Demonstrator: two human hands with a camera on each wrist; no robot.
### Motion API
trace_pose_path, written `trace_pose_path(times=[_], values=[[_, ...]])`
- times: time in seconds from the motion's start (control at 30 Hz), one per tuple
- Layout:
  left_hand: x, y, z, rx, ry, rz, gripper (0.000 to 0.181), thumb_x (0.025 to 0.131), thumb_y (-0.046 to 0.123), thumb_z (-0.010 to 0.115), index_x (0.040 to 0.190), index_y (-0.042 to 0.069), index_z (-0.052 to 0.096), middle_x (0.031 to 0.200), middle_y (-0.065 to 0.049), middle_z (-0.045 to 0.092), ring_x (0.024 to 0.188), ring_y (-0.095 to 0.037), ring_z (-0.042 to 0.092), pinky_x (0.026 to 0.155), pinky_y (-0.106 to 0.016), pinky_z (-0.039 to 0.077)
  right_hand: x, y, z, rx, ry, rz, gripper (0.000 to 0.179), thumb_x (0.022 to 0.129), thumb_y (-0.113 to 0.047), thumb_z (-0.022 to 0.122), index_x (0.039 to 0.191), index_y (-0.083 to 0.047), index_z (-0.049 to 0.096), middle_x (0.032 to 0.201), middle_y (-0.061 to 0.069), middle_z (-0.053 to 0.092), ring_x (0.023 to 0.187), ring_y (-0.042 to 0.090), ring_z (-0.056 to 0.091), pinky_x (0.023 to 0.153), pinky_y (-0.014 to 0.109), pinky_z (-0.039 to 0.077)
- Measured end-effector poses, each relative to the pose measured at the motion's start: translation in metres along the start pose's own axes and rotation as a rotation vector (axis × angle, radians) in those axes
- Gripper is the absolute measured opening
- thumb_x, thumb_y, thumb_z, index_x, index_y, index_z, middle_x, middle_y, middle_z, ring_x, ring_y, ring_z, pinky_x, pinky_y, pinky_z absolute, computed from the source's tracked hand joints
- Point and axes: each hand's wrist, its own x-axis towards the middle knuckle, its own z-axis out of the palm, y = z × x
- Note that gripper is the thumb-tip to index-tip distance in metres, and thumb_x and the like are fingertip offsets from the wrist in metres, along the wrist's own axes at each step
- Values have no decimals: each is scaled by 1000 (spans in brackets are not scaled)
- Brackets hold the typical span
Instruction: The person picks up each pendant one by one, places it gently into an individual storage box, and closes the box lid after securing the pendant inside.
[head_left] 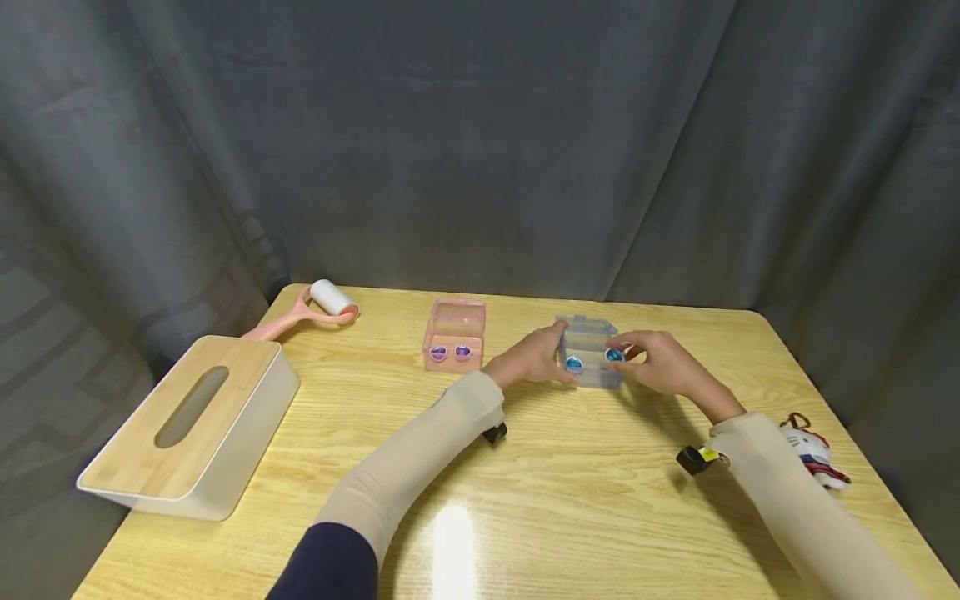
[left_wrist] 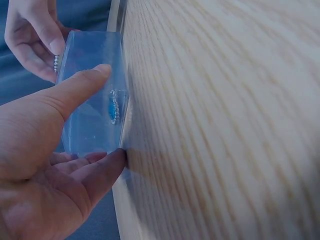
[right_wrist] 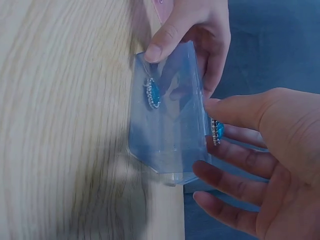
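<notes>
My left hand (head_left: pixel 534 354) holds a small translucent blue box (head_left: pixel 597 380) on the table by its left side, thumb and fingers on either side of its wall in the left wrist view. The lid is up, leaning back. Inside, at the left front, sits a blue gem earring with a beaded silver rim (right_wrist: pixel 153 93). A matching blue gem earring (right_wrist: pixel 217 131) is pinched between thumb and fingers of my right hand (head_left: pixel 660 362), at the box's right edge. To the left stands an open pink box (head_left: pixel 455 311) with two purple gem earrings (head_left: pixel 463 352).
A tissue box with a wooden top (head_left: pixel 232 392) stands at the left, a pink-handled lint roller (head_left: pixel 330 297) behind it. Near the right edge lies a small plush charm (head_left: pixel 810 446), close to my right forearm. A grey curtain (head_left: pixel 465 150) hangs behind the wooden table (head_left: pixel 570 500).
</notes>
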Motion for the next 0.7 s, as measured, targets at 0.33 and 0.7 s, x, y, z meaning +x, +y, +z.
trace_pose_path(times=[0.33, 0.7], values=[[1, -1, 0, 18, -2, 1, 108, 81, 38, 89, 160, 5, 25, 145, -12, 58, 130, -25, 60, 111, -35, 49, 16, 8, 5, 0, -78, 10, 33, 92, -13, 77, 119, 5, 72, 111, 22, 75, 91, 33, 73, 78, 47, 62], [1, 0, -1, 11, -5, -3, 106, 81, 38, 89, 160, 5, 26, 139, -10, 61, 124, -24, 62, 108, -35, 52, 32, 9, 5, -43, -206, 66, 34, 93, -21, 77, 121, 0, 73, 111, 18, 76, 72, 11, 65, 67, 32, 55]])
